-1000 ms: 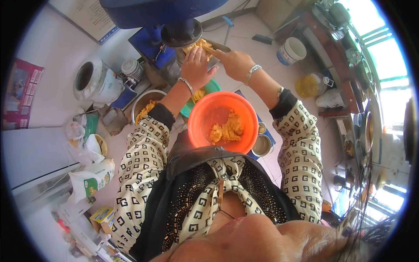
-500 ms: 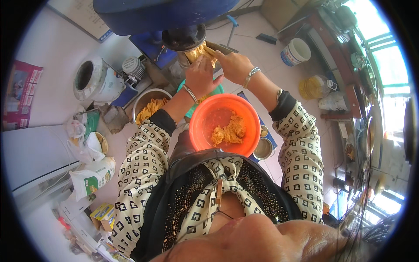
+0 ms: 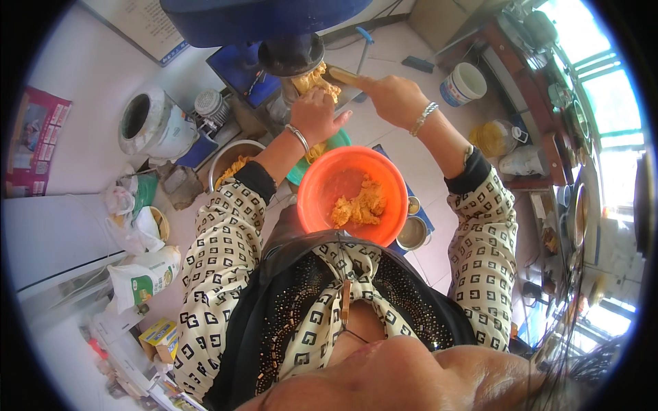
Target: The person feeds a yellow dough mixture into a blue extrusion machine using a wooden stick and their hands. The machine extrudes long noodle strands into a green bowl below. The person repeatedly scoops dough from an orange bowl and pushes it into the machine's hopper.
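Through the head view, I see the right hand (image 3: 397,99) has swung outward from its partner over the last half second. It is wrapped around a flat wooden tool (image 3: 345,76), whose far end now stands just beside the lump of dough (image 3: 315,81) rather than over it. The left hand (image 3: 318,115) keeps its place, fingertips against the dough and thumb stuck out sideways; whether it pinches or merely presses, I can't tell. To me, that leaves the left hand alone in charge of the lump, with the wooden tool held off. The lump lies just beyond the left fingers, by the dark collar (image 3: 291,55) of the blue machine (image 3: 264,20).

Nearer my wearer than both hands, the orange basin (image 3: 315,188) still holds more dough (image 3: 360,203) (I see no change there). A green basin (image 3: 338,140) sits partly beneath the left hand.
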The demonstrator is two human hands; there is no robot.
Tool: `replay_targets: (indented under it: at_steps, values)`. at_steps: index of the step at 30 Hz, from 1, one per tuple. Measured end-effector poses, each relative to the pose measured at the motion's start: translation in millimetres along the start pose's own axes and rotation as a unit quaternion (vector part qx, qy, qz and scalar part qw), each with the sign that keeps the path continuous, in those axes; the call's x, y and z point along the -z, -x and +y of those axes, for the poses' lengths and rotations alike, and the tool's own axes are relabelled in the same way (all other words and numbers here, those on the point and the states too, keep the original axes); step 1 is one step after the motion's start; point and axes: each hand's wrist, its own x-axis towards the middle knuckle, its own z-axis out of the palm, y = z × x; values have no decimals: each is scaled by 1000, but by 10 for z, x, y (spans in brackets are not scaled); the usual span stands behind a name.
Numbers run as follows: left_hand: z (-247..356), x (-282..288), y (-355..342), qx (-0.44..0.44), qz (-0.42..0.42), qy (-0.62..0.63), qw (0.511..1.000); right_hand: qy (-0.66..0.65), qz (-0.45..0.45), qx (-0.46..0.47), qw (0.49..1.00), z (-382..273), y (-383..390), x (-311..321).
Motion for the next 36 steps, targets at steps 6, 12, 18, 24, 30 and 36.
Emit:
replay_targets:
  at_steps: [6, 12, 18, 24, 30, 36]
  values:
    - [75, 68, -44, 13, -18, 30, 999, -1, -13, -14, 1000, -100, -176, -155]
    - [106, 72, -73, 40, -30, 50, 997, 25, -32, 31, 999, -267, -388, -299]
    - [30, -20, -5, 42, -74, 63, 994, 40, -37, 12, 998, -208, -207, -180]
    - [72, -46, -20, 18, 45, 82, 995, -72, -6, -25, 997, 13, -6, -36]
    - [138, 37, -76, 13, -51, 73, 996, 9, -66, 3, 998, -131, -462, -304]
    - [118, 70, -28, 14, -130, 66, 989, 148, -30, 90, 984, -45, -341, -1]
